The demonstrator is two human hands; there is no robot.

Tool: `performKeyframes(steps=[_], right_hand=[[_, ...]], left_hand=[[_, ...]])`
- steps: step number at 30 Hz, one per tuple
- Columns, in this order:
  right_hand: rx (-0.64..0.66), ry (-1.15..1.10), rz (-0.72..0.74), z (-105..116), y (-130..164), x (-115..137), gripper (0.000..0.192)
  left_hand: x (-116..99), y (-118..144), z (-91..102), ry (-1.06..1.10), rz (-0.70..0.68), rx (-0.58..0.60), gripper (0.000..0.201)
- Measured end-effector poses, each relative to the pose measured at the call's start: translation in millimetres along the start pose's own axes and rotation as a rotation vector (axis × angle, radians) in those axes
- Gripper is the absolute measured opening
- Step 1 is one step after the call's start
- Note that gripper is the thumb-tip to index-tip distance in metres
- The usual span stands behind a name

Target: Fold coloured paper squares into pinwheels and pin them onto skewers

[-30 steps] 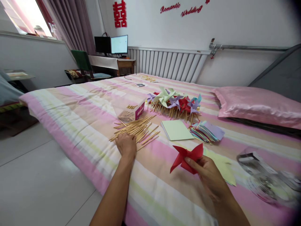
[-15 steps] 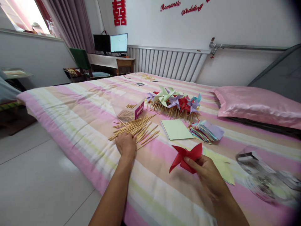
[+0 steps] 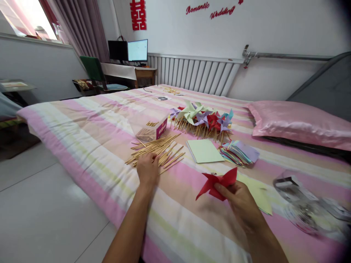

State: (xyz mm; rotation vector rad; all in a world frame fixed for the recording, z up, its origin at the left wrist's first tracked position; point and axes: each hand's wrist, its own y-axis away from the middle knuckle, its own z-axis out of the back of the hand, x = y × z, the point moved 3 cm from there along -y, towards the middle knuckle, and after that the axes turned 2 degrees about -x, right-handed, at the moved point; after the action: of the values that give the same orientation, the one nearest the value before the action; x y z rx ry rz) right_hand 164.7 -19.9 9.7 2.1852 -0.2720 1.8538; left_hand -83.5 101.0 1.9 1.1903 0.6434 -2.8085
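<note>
Between the thumb and fingers of my right hand (image 3: pixel 238 193) is a red paper pinwheel (image 3: pixel 216 182), held above the striped bedcover with its blades spread. My left hand (image 3: pixel 147 168) rests at the near end of a loose pile of thin wooden sticks (image 3: pixel 167 147). Its fingers are curled down with the thumb bent, and whether a stick is pinched in them is hidden. Behind the pile stands a clear plastic box (image 3: pixel 146 133) with a purple label and more sticks inside. Finished pinwheels (image 3: pixel 203 118) in several colours lie bunched farther back, their sticks toward me.
A pale green paper stack (image 3: pixel 205 151) lies mid-bed beside a fanned pile of coloured paper pieces (image 3: pixel 238 153). Yellow paper (image 3: pixel 259 193) is partly behind my right hand. Clear plastic containers (image 3: pixel 304 208) sit at the right. A pink pillow (image 3: pixel 298 122) lies at the back right.
My left hand's fingers have drawn in and curled more over the near ends of the sticks. The red pinwheel is tilted slightly differently in my right hand; the view has shifted a little.
</note>
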Motion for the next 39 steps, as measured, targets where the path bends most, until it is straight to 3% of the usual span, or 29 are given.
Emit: performKeyframes(steps=[8, 10, 13, 17, 24, 31, 39], right_hand=[[0.215, -0.033, 0.342, 8, 2, 18, 0.016], [0.257, -0.033, 0.451, 9, 3, 23, 0.012], [0.268, -0.034, 0.563, 6, 7, 32, 0.001], [0.213, -0.029, 0.6, 3, 12, 39, 0.006], [0.195, -0.029, 0.652, -4, 20, 47, 0.006], [0.074, -0.021, 0.722, -5, 20, 48, 0.001], [0.049, -0.024, 0.729, -4, 20, 46, 0.003]], left_hand=[[-43, 51, -24.9, 0.651, -0.05, 0.445, 0.034], [-54, 66, -33.6, 0.936, 0.071, 0.623, 0.029], [-67, 82, -40.5, 1.116, 0.177, 0.777, 0.024], [-75, 92, -41.3, 1.157, 0.251, 0.835, 0.02], [-77, 96, -41.4, 1.152, 0.207, 0.897, 0.014], [-77, 97, -43.0, 1.157, 0.146, 0.879, 0.019], [-80, 99, -41.3, 1.188, 0.172, 0.881, 0.023]])
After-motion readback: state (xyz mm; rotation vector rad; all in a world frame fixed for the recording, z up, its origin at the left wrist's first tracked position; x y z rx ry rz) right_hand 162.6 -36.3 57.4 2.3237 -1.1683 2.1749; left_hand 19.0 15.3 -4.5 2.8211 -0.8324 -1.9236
